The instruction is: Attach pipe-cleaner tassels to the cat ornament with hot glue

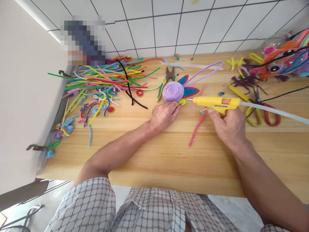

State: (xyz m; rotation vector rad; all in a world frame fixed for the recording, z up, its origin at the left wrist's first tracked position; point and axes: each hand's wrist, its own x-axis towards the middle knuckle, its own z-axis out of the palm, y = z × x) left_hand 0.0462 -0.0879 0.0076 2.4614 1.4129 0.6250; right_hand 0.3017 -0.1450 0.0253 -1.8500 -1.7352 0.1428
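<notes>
My right hand (228, 127) is wrapped round a yellow hot glue gun (212, 103), with a clear glue stick (272, 112) sticking out of its back. Its metal nozzle points left at a small round yellow piece (182, 102). The closed fingers of my left hand (166, 116) pinch that piece by its lower edge. Just above my left hand is a purple spiral disc (173, 91) of coiled pipe cleaner. Blue petal shapes edged in red (190, 92) and a long purple loop (207, 71) extend from it. A pink pipe cleaner (198, 129) lies between my hands.
Green-handled pliers (170, 74) lie behind the disc. Loose pipe cleaners (108, 79) heap up at the left, near red buttons (139, 92). Scissors (257, 96) with yellow and red handles lie right of the glue gun. Colourful finished crafts (282, 61) stand at the far right. White tiles (166, 25) back the table.
</notes>
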